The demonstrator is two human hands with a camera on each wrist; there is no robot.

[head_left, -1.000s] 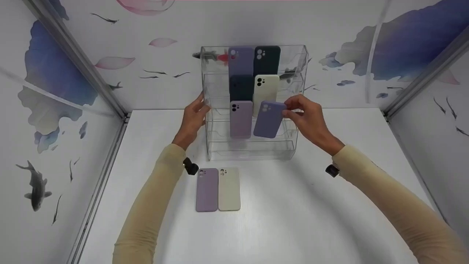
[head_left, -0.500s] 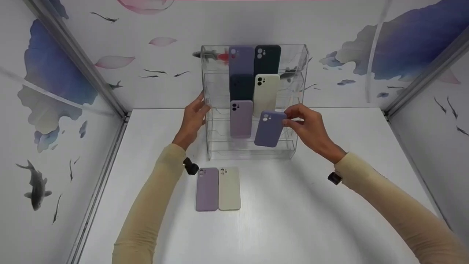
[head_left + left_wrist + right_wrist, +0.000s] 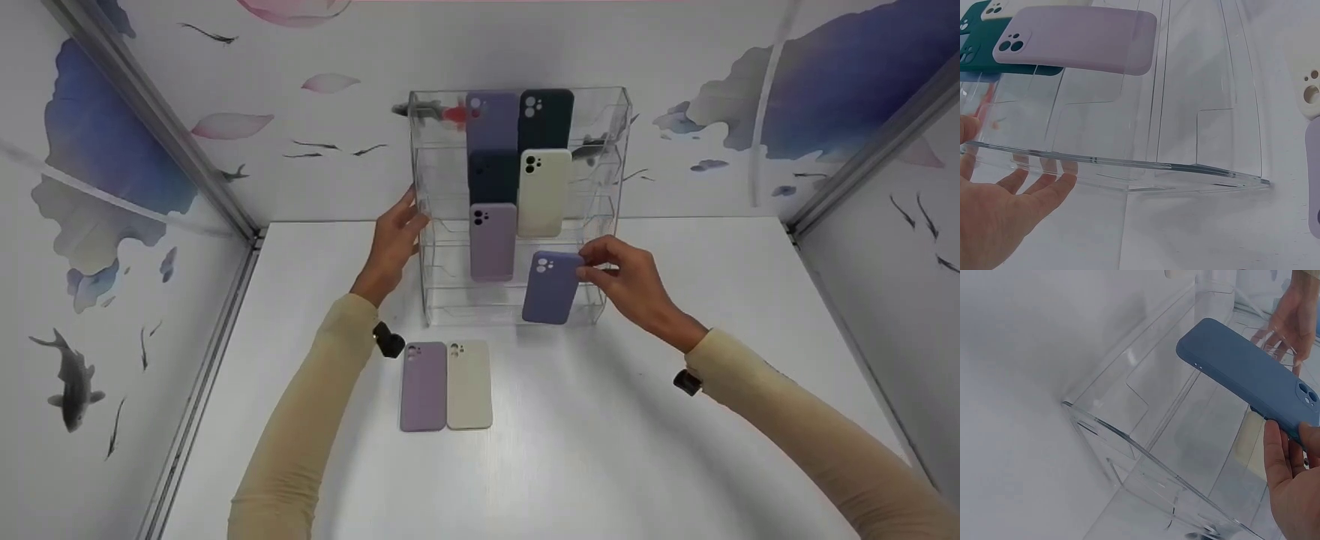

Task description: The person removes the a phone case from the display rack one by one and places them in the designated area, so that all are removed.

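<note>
In the head view, the right hand [image 3: 628, 283] pinches a blue-purple phone case [image 3: 551, 289] by its upper right edge, in front of the lowest tiers of a clear rack [image 3: 480, 315]. The case is lower than half a second ago, nearer the table [image 3: 600, 450], and clear of the cream case [image 3: 544, 193] above it, which it partly covered a second ago. The left hand [image 3: 391, 236] stays at the rack's left side. The lilac case [image 3: 493, 244] in the rack has not moved, nor has the pair lying side by side on the table, a lilac one [image 3: 424, 386] and a cream one [image 3: 469, 385]. In the left wrist view, the left hand grips the rack's side wall, its fingers showing through the plastic. In the right wrist view, thumb and fingers hold the blue-purple case near its camera-hole end; whether it touches the rack, I cannot tell.
</note>
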